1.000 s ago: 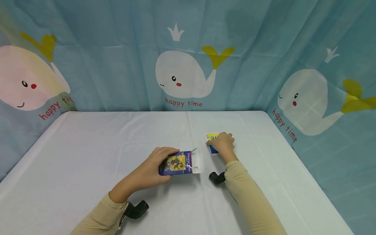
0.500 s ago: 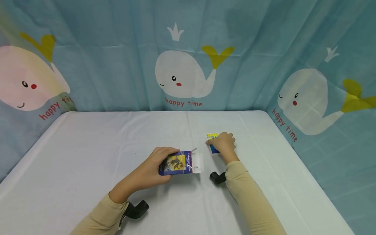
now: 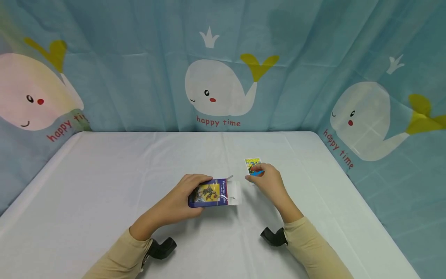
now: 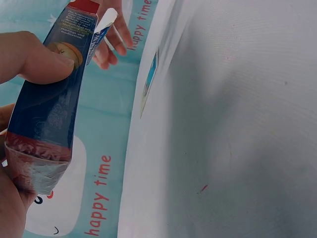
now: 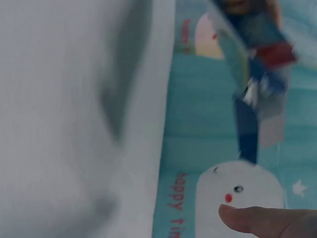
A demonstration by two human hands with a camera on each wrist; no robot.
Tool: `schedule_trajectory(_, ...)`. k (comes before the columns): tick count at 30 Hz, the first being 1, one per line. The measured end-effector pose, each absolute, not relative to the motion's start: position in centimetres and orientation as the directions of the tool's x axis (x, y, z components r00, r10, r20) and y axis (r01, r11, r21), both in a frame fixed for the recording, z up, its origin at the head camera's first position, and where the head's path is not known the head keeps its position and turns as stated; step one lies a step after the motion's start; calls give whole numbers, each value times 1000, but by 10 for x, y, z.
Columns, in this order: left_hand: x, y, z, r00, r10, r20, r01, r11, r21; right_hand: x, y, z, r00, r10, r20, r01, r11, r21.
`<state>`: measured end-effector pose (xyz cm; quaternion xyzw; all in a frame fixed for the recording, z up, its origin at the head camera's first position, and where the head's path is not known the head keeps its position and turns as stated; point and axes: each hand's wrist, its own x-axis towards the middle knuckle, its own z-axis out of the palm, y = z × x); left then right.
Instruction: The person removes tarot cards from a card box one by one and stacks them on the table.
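My left hand grips a purple-blue tarot card box by its sides, above the table; its white end flap stands open toward the right. In the left wrist view the thumb presses the narrow side of the box. Further right, my right hand pinches a thin blue card between thumb and fingers, tilted. Just beyond lies a tarot card with a yellow top, partly covered by the fingers. In the right wrist view only the thumb and the blurred box show.
A white cloth covers the table. Blue curtains with printed whales hang along its back and sides. Black wrist mounts stick out beneath both sleeves.
My right hand has drawn back toward me and slightly right, lifting a blue card and uncovering part of the card on the table. The left hand and box have hardly moved.
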<state>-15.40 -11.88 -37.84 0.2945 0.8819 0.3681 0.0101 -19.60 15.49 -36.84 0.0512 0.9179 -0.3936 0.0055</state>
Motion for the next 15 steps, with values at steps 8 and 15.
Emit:
schedule_trajectory(8,-153,-119,-379,-831,521,196,506,562,654,-165,144,-357,-998,3,-71,58,607,-793)
schedule_trajectory(15,-154,-119,-378,-827,522,208,517,563,644,-151,141,-347,-1000,6,-29,28,564,-825)
